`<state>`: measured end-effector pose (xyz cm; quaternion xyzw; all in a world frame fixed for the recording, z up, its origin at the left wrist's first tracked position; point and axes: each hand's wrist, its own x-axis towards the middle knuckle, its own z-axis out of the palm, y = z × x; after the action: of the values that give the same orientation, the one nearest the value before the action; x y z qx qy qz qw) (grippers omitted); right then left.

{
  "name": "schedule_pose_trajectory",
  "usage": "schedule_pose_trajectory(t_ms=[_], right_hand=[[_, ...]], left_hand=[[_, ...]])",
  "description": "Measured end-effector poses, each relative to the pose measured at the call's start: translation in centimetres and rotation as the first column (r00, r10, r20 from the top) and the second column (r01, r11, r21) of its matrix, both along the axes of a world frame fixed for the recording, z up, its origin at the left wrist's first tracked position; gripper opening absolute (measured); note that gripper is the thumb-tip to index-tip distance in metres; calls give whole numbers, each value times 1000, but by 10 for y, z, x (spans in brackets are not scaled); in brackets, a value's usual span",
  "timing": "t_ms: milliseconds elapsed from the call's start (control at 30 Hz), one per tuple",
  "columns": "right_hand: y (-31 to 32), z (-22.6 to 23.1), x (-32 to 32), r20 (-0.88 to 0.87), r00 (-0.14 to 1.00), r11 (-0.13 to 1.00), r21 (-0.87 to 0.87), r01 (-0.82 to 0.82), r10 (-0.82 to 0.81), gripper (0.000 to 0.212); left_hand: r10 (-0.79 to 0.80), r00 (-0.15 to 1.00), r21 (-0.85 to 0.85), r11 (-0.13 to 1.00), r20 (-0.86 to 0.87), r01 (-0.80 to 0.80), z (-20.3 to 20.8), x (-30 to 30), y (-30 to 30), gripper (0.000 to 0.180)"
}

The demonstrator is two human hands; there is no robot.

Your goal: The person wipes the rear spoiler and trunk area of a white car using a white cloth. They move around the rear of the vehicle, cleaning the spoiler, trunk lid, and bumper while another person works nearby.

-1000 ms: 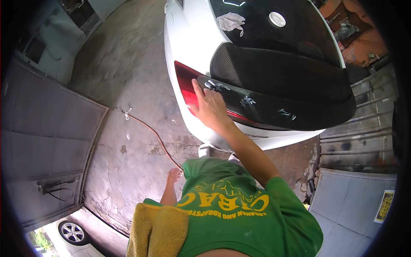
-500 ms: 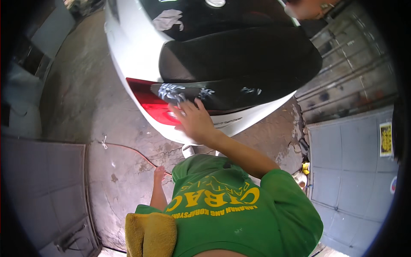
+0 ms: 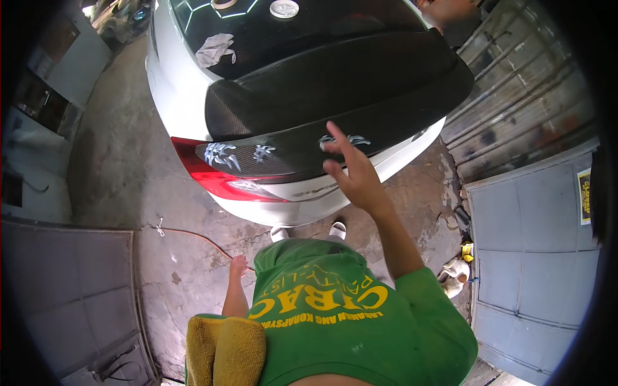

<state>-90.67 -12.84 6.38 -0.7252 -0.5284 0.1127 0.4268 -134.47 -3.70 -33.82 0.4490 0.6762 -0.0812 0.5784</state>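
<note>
My right hand (image 3: 355, 172) reaches over the rear of a white car (image 3: 175, 96), fingers spread. Its fingertips are at a smear of white paste (image 3: 358, 139) on the dark carbon-fibre trunk lid (image 3: 290, 151); whether they touch it I cannot tell. Two more patches lie farther left on the same panel: a larger white smear (image 3: 221, 155) near the red taillight (image 3: 203, 172) and a small white smear (image 3: 263, 153) beside it. Low at my side hangs my left hand (image 3: 239, 265), away from the car, its fingers too small and indistinct to read.
On the dark rear window lie a crumpled grey cloth (image 3: 215, 50) and a round white lid-like disc (image 3: 284, 8). A yellow-brown towel (image 3: 225, 350) hangs over my left shoulder. An orange cord (image 3: 203, 237) crosses the concrete floor. Grey metal panels (image 3: 534, 251) stand at right.
My right hand has moved right along the panel, from beside the left smear and taillight to the right-hand smear. The view has shifted slightly. My left hand still hangs down.
</note>
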Motion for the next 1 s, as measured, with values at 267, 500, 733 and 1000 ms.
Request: schedule_pose_trajectory(t_ms=[267, 500, 733, 1000], right_hand=[[-10, -7, 100, 324, 935, 983, -158, -97, 145, 69], [-54, -3, 206, 39, 994, 972, -214, -93, 103, 66], [-12, -23, 117, 295, 924, 967, -147, -207, 242, 68], [19, -16, 5, 245, 923, 953, -143, -267, 295, 71]], left_hand=[[50, 983, 207, 974, 175, -86, 8, 72, -72, 47], [-647, 756, 327, 697, -98, 639, -66, 32, -130, 40], [-618, 764, 292, 708, -184, 643, -45, 56, -180, 40], [315, 929, 141, 928, 194, -344, 6, 113, -147, 38]])
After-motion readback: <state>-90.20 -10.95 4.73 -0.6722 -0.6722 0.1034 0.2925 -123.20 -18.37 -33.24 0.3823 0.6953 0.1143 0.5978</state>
